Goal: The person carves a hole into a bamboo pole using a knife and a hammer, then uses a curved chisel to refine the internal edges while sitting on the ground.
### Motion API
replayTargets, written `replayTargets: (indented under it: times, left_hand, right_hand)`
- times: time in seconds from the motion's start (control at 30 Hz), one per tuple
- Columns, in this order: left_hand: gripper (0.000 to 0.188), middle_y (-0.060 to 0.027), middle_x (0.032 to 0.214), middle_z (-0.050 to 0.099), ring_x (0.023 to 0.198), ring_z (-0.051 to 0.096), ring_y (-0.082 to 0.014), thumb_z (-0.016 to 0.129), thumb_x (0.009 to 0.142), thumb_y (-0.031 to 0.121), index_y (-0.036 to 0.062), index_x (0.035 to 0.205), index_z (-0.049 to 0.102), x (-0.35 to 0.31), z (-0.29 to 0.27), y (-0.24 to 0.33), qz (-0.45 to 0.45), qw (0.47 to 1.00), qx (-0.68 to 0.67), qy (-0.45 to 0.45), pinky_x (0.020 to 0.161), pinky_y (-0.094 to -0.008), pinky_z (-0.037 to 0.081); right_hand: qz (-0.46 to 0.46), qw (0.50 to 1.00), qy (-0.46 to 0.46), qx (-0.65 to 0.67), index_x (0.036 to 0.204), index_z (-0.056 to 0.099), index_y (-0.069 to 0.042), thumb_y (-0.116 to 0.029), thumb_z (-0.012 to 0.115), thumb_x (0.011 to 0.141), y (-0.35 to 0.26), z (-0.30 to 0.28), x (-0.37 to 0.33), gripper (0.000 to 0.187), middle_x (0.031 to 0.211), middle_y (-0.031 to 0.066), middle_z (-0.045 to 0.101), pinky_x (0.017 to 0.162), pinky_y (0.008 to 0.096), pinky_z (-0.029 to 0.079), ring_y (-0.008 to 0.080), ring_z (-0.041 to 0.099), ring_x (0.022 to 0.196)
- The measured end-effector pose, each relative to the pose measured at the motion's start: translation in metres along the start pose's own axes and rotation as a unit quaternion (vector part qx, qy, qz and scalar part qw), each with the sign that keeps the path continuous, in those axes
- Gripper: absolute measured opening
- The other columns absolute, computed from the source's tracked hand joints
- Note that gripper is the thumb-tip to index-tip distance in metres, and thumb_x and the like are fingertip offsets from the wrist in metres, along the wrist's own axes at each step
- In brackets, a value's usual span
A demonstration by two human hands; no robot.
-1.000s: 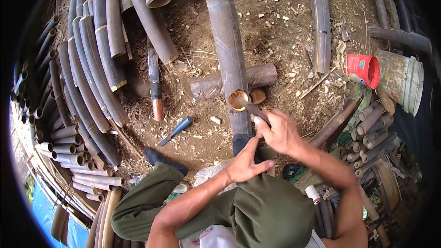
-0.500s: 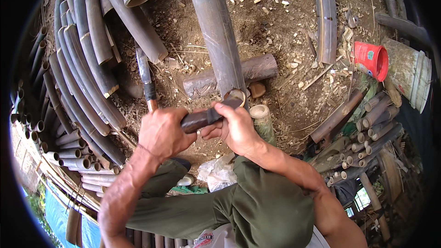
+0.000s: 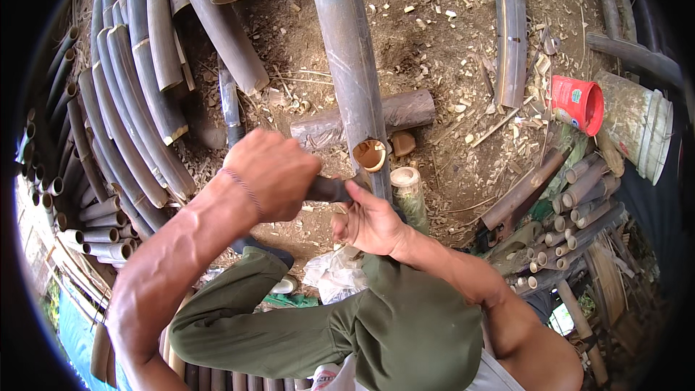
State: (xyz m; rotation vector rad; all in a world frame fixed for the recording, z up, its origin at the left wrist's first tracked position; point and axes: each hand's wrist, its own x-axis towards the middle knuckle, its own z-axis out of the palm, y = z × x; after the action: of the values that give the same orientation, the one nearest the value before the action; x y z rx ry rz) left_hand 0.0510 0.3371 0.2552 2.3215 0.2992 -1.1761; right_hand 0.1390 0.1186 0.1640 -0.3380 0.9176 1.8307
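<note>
My left hand (image 3: 271, 174) is a fist around a dark-handled tool (image 3: 329, 189), whose far end lies by the near end of a thick grey bamboo tube (image 3: 347, 51). My right hand (image 3: 373, 223) has its thumb pressed on that tool from the other side, with its fingers curled below. What kind of tool it is I cannot make out. A round hollow opening (image 3: 370, 155) shows at the tube's near end. Under the tube lies a bamboo log (image 3: 409, 109), crosswise. Just beyond my left fist is a long blade with a black band (image 3: 230, 105); its handle end is hidden.
Long bamboo pieces (image 3: 130, 94) are stacked at the left. A pale bamboo cup-like piece (image 3: 407, 185) stands right of the tube. Farther right are a red bucket (image 3: 579, 105), a dirty white bucket (image 3: 641, 130) and cut bamboo tubes (image 3: 579, 192). Chips litter the dirt. A plastic bag (image 3: 334, 275) lies by my legs.
My left hand has moved farther away, and my right hand a little nearer. The tool has shifted off the tube's opening, now in plain sight. My left leg has swung out to the left.
</note>
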Motion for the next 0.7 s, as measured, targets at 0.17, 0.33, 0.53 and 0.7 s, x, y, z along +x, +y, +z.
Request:
replayTargets:
  times: [0.17, 0.33, 0.53, 0.7]
  left_hand:
    - [0.025, -0.0124, 0.077, 0.069, 0.075, 0.07, -0.0285, 0.069, 0.072, 0.023, 0.0123, 0.095, 0.065, -0.007, 0.122, -0.001, -0.049, 0.951, -0.293, 0.089, 0.071, -0.0428, 0.056]
    - [0.031, -0.0164, 0.083, 0.07, 0.069, 0.069, -0.0273, 0.071, 0.073, 0.019, 0.0073, 0.101, 0.063, 0.033, 0.214, 0.113, -0.151, 0.793, -0.553, 0.209, 0.068, -0.0364, 0.056]
    - [0.056, -0.028, 0.083, 0.067, 0.071, 0.069, -0.0412, 0.068, 0.08, 0.022, 0.0004, 0.127, 0.046, 0.073, 0.187, 0.199, -0.19, 0.696, -0.632, 0.283, 0.066, -0.0455, 0.056]
    - [0.025, -0.012, 0.088, 0.065, 0.073, 0.071, -0.0279, 0.06, 0.086, 0.007, 0.0076, 0.109, 0.051, -0.003, 0.149, 0.077, -0.138, 0.964, -0.164, 0.159, 0.062, -0.0437, 0.057]
  right_hand:
    - [0.012, 0.943, 0.191, -0.272, 0.119, 0.062, -0.003, -0.021, 0.059, 0.097, -0.003, 0.009, -0.007, 0.028, 0.078, 0.0065, 0.067, 0.059, 0.0339, 0.052, 0.0136, 0.059, 0.055]
    - [-0.116, 0.799, 0.291, -0.514, 0.104, 0.064, 0.001, -0.013, 0.059, 0.095, -0.005, -0.002, -0.023, 0.017, 0.084, 0.0105, 0.071, 0.041, 0.0197, 0.036, 0.0059, 0.049, 0.048]
    - [-0.195, 0.557, 0.351, -0.727, 0.092, 0.069, -0.006, -0.031, 0.057, 0.096, -0.023, -0.004, -0.021, 0.028, 0.07, 0.0067, 0.07, 0.055, 0.0333, 0.052, 0.0171, 0.067, 0.06]
    - [-0.084, 0.937, 0.157, -0.302, 0.116, 0.06, -0.01, -0.032, 0.056, 0.1, 0.001, -0.034, -0.009, 0.027, 0.101, 0.0049, 0.07, 0.057, 0.0251, 0.052, 0.0117, 0.065, 0.07]
